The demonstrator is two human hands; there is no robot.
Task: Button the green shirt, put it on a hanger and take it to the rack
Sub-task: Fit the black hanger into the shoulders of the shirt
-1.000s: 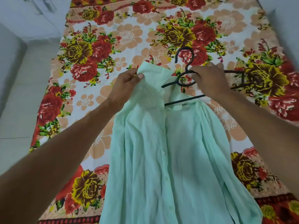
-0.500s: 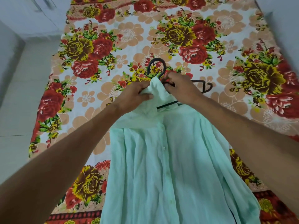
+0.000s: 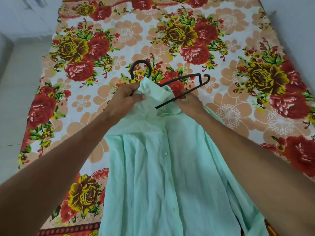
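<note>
The pale green shirt lies buttoned, front up, on the flowered bed sheet, with its collar lifted. A black hanger sticks out of the neck opening; its hook points up-left and its right arm is bare. My left hand grips the bunched collar at the hanger's neck. My right hand sits at the shirt's right shoulder just under the hanger's lower bar, its fingers tucked into the cloth and mostly hidden.
The flowered sheet covers the whole bed. Pale floor runs along the left edge and a light wall stands at the right. The rack is out of view.
The hanger has slid left and deeper into the neck opening. My left hand now bunches the collar at the hanger's neck, and my right hand has dropped from the hanger to the shirt's right shoulder.
</note>
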